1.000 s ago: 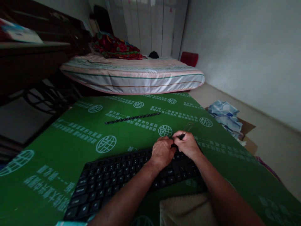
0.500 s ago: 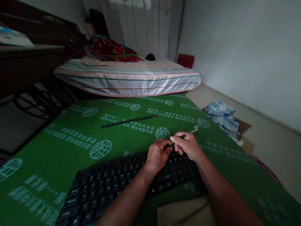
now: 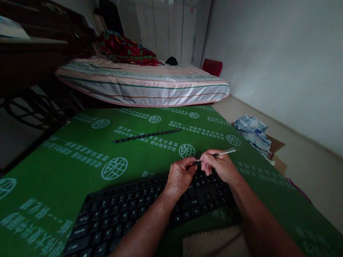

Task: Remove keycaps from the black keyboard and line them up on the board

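Observation:
My left hand (image 3: 180, 176) is closed in a pinch on a small black piece (image 3: 197, 163), whose exact kind is too small to make out. Close beside it, my right hand (image 3: 218, 164) grips a thin tool with a dark handle and several fine silvery wire prongs (image 3: 227, 151), which point out to the right. The fingertips of both hands nearly meet at the black piece. Below them lies a black keyboard (image 3: 120, 210), partly covered by my hands and forearms. Farther off, a black beaded or twisted strand (image 3: 146, 136) rests almost straight on the green board.
The green printed board (image 3: 150, 157) spans the work area. A brown cloth-like pad (image 3: 214, 242) sits at the near edge. Beyond stands a bed (image 3: 171, 85) with a red flowered blanket (image 3: 125, 48). Blue-white crumpled fabric (image 3: 252, 132) lies on the floor at right.
My right hand has shifted slightly right, a little away from the left. The wire prongs have swung lower and point more to the right. The view has moved slightly.

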`<state>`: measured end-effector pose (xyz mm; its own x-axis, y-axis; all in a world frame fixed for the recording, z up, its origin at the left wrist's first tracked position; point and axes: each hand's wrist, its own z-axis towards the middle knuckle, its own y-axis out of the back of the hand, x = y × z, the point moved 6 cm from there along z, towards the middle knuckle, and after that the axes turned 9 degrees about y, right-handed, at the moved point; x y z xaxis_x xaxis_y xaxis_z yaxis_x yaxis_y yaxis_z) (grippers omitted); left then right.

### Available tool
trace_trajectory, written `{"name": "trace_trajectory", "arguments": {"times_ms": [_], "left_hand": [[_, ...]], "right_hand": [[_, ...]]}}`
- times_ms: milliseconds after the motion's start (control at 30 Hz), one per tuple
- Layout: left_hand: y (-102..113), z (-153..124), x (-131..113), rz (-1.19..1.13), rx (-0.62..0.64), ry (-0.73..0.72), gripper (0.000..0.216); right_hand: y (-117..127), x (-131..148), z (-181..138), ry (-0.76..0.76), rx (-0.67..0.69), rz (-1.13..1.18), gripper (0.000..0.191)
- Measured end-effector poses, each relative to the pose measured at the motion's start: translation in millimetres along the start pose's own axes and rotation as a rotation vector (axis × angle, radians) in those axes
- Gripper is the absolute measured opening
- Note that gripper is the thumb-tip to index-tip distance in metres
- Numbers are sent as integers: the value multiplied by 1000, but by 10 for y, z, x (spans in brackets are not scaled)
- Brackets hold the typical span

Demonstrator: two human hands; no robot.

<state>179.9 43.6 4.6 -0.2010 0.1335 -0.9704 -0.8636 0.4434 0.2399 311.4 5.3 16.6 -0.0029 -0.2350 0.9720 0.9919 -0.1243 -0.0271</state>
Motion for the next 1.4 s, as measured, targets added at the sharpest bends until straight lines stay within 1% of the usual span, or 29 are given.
{"name": "trace_trajectory", "arguments": {"times_ms": [200, 300, 400, 467, 567, 667, 733, 800, 933, 1067, 1167, 1300, 1400], "left_hand": [[61, 2, 34, -128, -92, 84, 11], [74, 10, 38, -213, -101, 117, 10], [71, 9, 43, -292, -88, 144, 11], [68, 4, 48, -326, -81, 163, 12], [71, -3, 44, -373, -72, 180, 12], [51, 0, 27, -424, -6, 188, 11], [37, 1, 16, -444, 40, 192, 10], [37, 1, 10, -465, 57, 195, 10], [32, -12, 2, -500, 85, 208, 7], [36, -23, -1, -484, 83, 203, 3], [26, -23, -1, -476, 94, 191, 5], [42, -18, 22, -460, 41, 195, 1], [40, -13, 51, -451, 20, 208, 7]], "right_hand": [[217, 28, 42, 63, -227, 69, 32], [246, 22, 39, 42, -260, 64, 38], [207, 12, 24, -1, -215, -16, 50], [156, 9, 16, -14, -155, -69, 52], [63, 21, 13, 17, -51, -144, 41], [-38, 68, 7, 122, 63, -263, 26], [-97, 93, -7, 175, 128, -321, 24], [-129, 105, -20, 194, 163, -360, 24], [-140, 85, -32, 190, 180, -404, 22], [-109, 36, -18, 187, 133, -430, 21], [-105, -3, -13, 169, 123, -459, 21], [-126, 13, -28, 156, 126, -511, 20], [-130, 64, -5, 132, 140, -558, 18]]}}
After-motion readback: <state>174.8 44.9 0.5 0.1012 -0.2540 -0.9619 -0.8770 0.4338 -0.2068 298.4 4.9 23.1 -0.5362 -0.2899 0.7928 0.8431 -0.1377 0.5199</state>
